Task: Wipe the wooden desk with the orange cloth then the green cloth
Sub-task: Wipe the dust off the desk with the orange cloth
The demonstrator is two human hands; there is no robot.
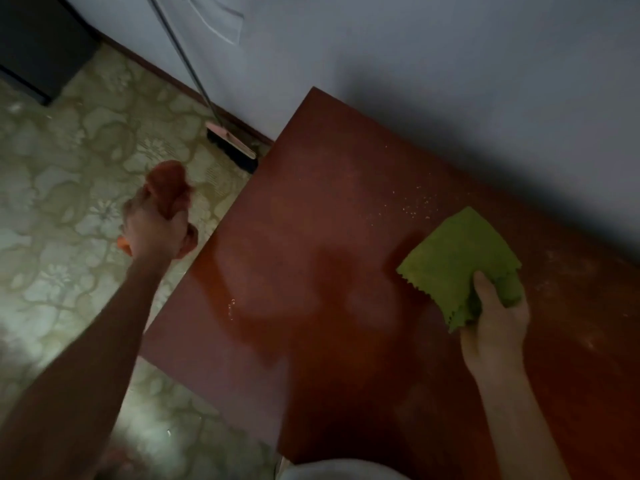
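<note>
- I see left hand (157, 230) clenching bunched orange cloth (168, 187), off the wooden desk (311, 220) edge (over floor)
- right hand (495, 327) grips green cloth (457, 261) over the desktop, crumbs (412, 206) nearby

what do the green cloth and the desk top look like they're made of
Green cloth: soft matte fabric, probably microfibre, with zigzag-cut edges. Desk: reddish-brown smooth surface with a faint sheen, wood or wood-look laminate; no grain shows in this dim light.

Glossy reddish wooden desk (311, 237), matt napped green cloth (457, 258), crumpled orange cloth (166, 188).
</note>
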